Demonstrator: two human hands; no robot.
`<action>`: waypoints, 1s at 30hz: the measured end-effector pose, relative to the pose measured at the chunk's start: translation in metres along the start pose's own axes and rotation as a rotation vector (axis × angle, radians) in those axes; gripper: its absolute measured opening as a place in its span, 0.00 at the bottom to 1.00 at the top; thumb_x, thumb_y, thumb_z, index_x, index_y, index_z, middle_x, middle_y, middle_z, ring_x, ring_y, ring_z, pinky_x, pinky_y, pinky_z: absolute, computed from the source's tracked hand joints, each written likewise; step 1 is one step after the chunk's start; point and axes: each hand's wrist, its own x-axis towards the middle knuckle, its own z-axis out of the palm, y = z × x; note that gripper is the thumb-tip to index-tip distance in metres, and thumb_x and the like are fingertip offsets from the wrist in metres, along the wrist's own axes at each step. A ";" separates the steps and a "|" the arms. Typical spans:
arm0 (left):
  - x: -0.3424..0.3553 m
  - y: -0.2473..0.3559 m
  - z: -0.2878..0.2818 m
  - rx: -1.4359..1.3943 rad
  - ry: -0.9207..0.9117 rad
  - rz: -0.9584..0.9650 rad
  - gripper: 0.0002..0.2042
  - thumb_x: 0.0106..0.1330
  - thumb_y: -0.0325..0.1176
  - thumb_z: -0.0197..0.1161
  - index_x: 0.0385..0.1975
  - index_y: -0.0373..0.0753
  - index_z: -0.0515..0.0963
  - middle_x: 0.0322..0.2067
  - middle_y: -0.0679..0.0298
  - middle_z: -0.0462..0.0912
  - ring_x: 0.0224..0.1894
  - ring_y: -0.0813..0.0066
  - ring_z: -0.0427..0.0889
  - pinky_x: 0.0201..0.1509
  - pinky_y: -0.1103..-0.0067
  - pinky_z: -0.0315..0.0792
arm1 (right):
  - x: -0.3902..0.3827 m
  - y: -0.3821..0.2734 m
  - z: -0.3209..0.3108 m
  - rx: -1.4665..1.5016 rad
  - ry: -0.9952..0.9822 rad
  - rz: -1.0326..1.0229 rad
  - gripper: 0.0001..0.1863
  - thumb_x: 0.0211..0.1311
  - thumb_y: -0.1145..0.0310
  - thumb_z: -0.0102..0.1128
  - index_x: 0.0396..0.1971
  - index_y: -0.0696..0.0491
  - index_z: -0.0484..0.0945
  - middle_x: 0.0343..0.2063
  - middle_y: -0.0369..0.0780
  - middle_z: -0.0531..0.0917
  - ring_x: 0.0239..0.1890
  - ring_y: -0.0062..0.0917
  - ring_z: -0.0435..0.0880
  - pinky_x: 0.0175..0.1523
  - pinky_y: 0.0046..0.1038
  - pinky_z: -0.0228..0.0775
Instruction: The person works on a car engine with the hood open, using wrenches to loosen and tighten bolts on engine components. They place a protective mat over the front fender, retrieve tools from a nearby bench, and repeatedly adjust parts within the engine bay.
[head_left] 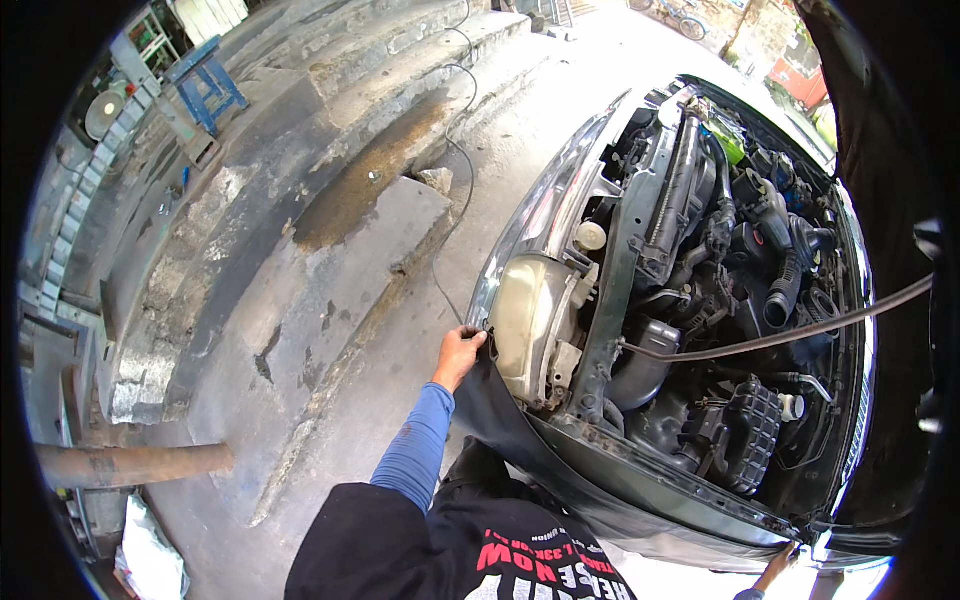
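Note:
My left hand [462,351], below a blue sleeve, pinches the corner of a black sheet cover [490,400] beside the car's front headlight [532,320]. The cover drapes along the near fender of the car, whose open engine bay [700,330] shows hoses, a radiator and a black ribbed box [745,435]. My right hand [778,565] is at the far lower right, by the rear corner of the engine bay at the fender; its fingers are small and partly hidden, and what they hold is unclear.
A hood prop rod [780,330] crosses the bay to the raised hood [890,400]. Left are concrete steps [330,110], a thin cable [468,150], a blue stool [200,85], a rusty pipe [135,465] and a white bag [150,550]. A bicycle [680,20] stands behind.

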 end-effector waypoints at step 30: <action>0.065 0.224 0.134 0.933 0.084 0.917 0.11 0.58 0.35 0.71 0.32 0.32 0.84 0.33 0.46 0.85 0.39 0.46 0.86 0.45 0.59 0.79 | -0.052 -0.023 0.004 0.019 0.184 -0.015 0.38 0.71 0.39 0.50 0.65 0.57 0.71 0.64 0.56 0.72 0.66 0.50 0.69 0.69 0.43 0.59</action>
